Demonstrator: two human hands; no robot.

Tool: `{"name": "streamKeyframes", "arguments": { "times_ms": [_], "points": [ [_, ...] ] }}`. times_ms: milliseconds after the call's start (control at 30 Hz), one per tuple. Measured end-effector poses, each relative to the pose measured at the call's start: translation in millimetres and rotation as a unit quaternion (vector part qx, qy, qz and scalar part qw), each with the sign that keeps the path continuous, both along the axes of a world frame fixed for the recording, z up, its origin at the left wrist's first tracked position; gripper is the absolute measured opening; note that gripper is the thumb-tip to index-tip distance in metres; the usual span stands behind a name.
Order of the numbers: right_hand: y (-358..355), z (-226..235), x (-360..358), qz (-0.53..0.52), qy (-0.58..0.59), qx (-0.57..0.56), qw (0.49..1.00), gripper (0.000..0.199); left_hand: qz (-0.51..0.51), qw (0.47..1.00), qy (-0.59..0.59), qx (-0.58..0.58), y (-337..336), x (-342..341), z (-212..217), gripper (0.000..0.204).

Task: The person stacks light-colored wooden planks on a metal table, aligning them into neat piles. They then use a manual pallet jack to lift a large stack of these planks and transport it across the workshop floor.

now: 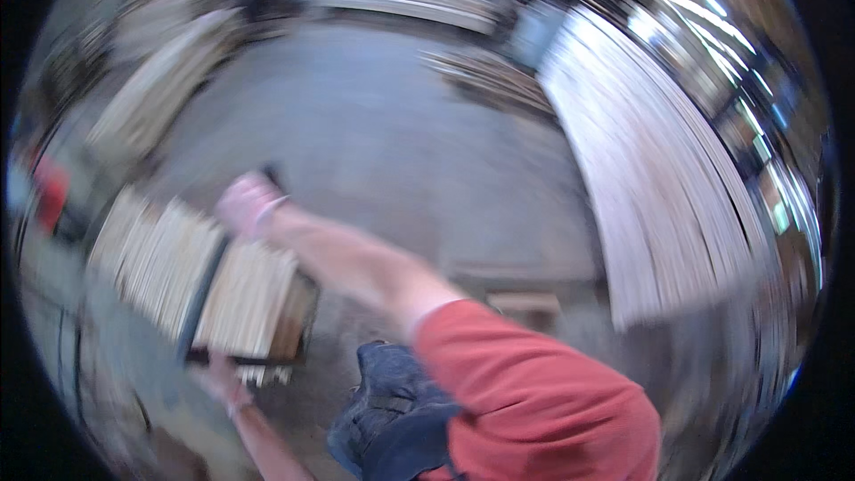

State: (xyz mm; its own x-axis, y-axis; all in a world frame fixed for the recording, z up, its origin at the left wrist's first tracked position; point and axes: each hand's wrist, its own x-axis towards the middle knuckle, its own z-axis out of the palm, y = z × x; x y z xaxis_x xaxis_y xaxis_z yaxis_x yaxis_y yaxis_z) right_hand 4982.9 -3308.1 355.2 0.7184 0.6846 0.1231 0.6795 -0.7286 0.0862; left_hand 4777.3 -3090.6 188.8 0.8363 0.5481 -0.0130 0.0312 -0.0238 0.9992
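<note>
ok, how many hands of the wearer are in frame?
2. The right hand is stretched out over the stack of pale wood strips, on a long dark bar. The left hand is at the bar's near end. Blur hides both grips.

A stack of boards (pixel 191 281) lies at eight o'clock on the floor (pixel 374 142), a bar (pixel 203 289) across it. Large sheets (pixel 659 178) lie at three o'clock, more timber (pixel 485 76) at twelve.
</note>
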Motion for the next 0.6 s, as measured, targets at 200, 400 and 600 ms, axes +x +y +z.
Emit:
{"name": "streamKeyframes", "arguments": {
  "times_ms": [200,400,600],
  "points": [
    [-70,30,-87,-0.072,-0.059,0.082,0.992,0.016,0.021,0.981,-0.165,0.098,-65,-97,92,0.018],
    [-211,1,-205,-0.151,-0.118,0.093,0.977,0.015,-0.110,0.988,-0.004,-0.110,-171,-195,63,0.025],
    [-346,-17,-355,-0.111,-0.154,0.040,0.981,0.015,-0.051,0.993,0.001,-0.104,-265,-312,51,0.038]
  ]
}}
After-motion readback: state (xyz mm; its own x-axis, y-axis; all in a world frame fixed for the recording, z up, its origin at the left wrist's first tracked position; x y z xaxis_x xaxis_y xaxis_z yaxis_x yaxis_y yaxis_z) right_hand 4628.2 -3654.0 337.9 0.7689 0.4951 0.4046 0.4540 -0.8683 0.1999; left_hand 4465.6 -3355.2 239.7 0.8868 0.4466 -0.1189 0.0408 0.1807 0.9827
